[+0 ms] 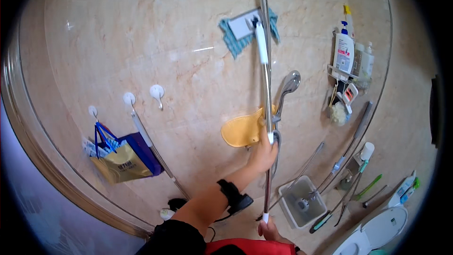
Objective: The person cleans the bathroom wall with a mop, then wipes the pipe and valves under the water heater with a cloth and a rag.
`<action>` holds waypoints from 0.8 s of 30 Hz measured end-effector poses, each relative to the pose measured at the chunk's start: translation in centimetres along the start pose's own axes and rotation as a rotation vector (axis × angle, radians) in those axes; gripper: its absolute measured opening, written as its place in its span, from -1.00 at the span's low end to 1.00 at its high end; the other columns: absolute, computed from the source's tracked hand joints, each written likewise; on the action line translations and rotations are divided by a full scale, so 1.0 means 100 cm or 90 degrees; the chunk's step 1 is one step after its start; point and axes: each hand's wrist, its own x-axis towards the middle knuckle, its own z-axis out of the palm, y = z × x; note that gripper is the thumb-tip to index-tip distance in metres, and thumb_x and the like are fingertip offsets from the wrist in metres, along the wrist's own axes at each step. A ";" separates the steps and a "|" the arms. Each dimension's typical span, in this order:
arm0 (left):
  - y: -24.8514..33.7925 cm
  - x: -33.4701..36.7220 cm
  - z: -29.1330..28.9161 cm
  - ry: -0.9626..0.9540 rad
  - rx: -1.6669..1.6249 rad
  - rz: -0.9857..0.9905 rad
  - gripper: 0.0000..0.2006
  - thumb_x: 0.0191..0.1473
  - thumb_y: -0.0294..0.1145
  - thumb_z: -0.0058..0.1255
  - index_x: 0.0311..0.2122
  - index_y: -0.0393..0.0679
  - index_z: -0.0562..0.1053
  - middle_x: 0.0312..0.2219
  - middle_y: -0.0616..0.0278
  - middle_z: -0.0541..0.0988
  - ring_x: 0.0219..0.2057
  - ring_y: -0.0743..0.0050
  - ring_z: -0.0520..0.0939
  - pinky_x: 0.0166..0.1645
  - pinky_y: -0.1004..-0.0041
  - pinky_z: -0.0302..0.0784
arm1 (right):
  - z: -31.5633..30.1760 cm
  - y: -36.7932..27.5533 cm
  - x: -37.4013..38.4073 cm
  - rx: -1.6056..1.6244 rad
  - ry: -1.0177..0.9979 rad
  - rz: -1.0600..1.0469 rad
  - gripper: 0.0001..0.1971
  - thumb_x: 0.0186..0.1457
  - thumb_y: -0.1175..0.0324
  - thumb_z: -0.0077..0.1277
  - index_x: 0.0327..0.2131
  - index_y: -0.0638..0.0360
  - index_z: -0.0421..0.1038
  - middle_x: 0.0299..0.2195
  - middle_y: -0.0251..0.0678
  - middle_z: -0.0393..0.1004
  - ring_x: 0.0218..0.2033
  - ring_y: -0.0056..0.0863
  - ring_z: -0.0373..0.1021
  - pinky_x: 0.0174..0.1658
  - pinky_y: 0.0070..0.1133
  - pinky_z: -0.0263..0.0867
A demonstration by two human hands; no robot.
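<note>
Nearest: right hand [270, 230] at the lower edge, fingers wrapped round the bottom end of a long mop pole [267, 160]. Further up: left hand [262, 153], wrist strapped with a black band [234, 196], fingers clamped round the same pole at its middle. Pole's long axis near upright, running from the lower hand past the upper hand to a flat mop head [248, 29], white plate over teal cloth, pressed flat against the beige marble wall [141, 56] high above both hands; left hand the nearer of the two to the head.

Just behind the left hand: yellow mitt [241, 131] hung by the shower head [289, 86].

Left, on white wall hooks [157, 92]: gold and purple paper bags [123, 159] with blue handles, rectangular, printed fronts.

Right, in a wire wall rack [350, 73]: tall white pump bottle [344, 49] with red and blue label, smaller pale bottles beside it.

Lower right: clear square tub [302, 203], brushes with green handles [368, 190], white toilet [377, 233], white spray bottle [405, 190] with green trigger at the edge.
</note>
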 end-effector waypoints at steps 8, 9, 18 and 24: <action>-0.039 -0.115 0.069 -0.085 -0.065 -0.167 -0.32 0.06 -0.25 -0.11 0.17 -0.28 -0.15 -0.45 -0.39 0.47 -0.44 -0.38 0.51 -0.36 -0.05 0.39 | -0.050 0.065 -0.082 -0.205 0.046 0.134 -0.76 0.17 0.22 -0.18 -0.29 0.18 0.10 -0.67 -0.18 0.31 -0.64 -0.27 0.31 -0.56 -0.36 0.20; -0.034 -0.115 0.070 -0.078 -0.066 -0.161 -0.32 0.05 -0.25 -0.11 0.16 -0.28 -0.14 -0.46 -0.38 0.47 -0.44 -0.37 0.51 -0.37 -0.04 0.39 | -0.051 0.064 -0.085 -0.232 0.054 0.135 -0.76 0.17 0.22 -0.17 -0.29 0.18 0.11 -0.66 -0.16 0.32 -0.63 -0.25 0.32 -0.56 -0.34 0.20; -0.031 -0.090 0.018 0.120 -0.113 -0.120 -0.39 0.05 -0.34 -0.08 0.13 -0.25 -0.07 -0.54 -0.15 0.50 -0.52 -0.18 0.54 -0.45 0.08 0.41 | -0.067 0.006 -0.049 -0.504 0.087 0.025 -0.73 0.13 0.19 -0.13 -0.29 0.18 0.12 -0.63 0.01 0.39 -0.58 0.00 0.37 -0.53 -0.20 0.21; -0.036 -0.083 -0.002 0.178 -0.200 -0.089 -0.40 0.03 -0.46 -0.07 0.14 -0.20 -0.06 -0.50 0.11 0.47 -0.51 0.19 0.56 -0.42 0.30 0.43 | -0.067 -0.023 -0.036 -0.596 0.139 0.009 -0.69 0.09 0.16 -0.08 -0.27 0.19 0.16 -0.58 0.09 0.41 -0.48 0.14 0.36 -0.44 -0.11 0.23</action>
